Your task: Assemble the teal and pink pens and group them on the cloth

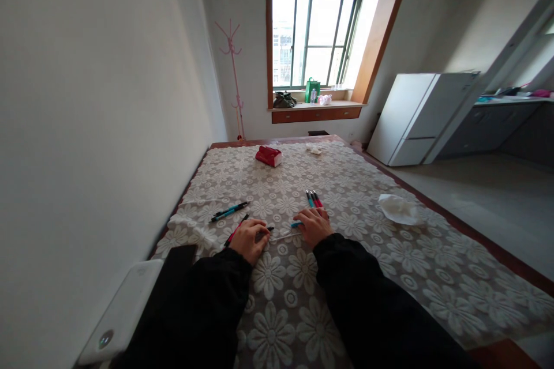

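Observation:
Both my hands rest on a table covered with a white floral lace cloth. My left hand has its fingers curled around a dark pen whose tip pokes out to the right; a red and black pen lies just beside it. My right hand lies palm down over a light blue pen. A thin white strip runs between the two hands. Three pens, teal and pink, lie side by side just beyond my right hand. Two dark and teal pens lie to the upper left.
A crumpled white tissue lies to the right. A red pouch and a small white scrap sit at the far end. A white device is at the near left edge beside the wall. A white cabinet stands right.

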Demonstrator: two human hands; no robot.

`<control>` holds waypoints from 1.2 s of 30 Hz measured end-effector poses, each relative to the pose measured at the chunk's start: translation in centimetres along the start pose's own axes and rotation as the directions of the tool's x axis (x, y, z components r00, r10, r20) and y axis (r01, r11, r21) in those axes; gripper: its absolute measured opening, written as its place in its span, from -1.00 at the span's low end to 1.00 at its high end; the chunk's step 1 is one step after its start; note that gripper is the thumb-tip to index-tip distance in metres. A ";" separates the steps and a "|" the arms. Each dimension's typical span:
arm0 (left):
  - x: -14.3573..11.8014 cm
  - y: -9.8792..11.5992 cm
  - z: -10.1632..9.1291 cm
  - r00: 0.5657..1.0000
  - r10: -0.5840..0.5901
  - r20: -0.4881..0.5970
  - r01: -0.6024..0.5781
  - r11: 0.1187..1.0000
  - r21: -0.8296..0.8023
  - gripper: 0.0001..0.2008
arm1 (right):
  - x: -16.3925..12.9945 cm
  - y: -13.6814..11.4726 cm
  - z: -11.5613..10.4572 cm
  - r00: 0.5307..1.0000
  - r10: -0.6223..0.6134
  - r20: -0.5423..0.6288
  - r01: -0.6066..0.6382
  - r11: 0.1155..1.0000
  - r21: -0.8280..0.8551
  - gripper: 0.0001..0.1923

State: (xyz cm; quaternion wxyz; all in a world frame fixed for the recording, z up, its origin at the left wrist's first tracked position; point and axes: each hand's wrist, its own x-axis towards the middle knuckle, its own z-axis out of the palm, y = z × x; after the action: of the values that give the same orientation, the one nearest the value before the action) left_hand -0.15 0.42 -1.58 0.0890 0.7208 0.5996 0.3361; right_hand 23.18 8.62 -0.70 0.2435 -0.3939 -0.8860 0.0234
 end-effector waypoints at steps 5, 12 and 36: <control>-0.1 0.0 0.0 1.000 0.004 0.015 -0.004 1.000 0.015 -0.88 | -0.2 -1.0 0.1 0.984 -0.178 -0.001 0.177 0.978 0.110 -0.94; -0.1 0.2 0.0 1.000 -0.003 -0.002 0.003 1.000 0.012 -0.89 | -0.3 -1.3 0.5 0.979 -0.199 0.053 0.194 0.977 0.086 -0.95; 0.0 2.1 -1.3 0.989 0.146 -0.012 -0.146 0.989 -0.002 -0.89 | -0.4 -2.8 0.8 0.984 -0.146 0.097 0.124 0.972 0.200 -0.88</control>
State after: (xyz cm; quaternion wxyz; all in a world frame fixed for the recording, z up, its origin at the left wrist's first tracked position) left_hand 0.76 -0.43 0.48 0.0617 0.7605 0.5453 0.3470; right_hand 21.12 6.59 -0.91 0.2318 -0.3051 -0.9166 0.1145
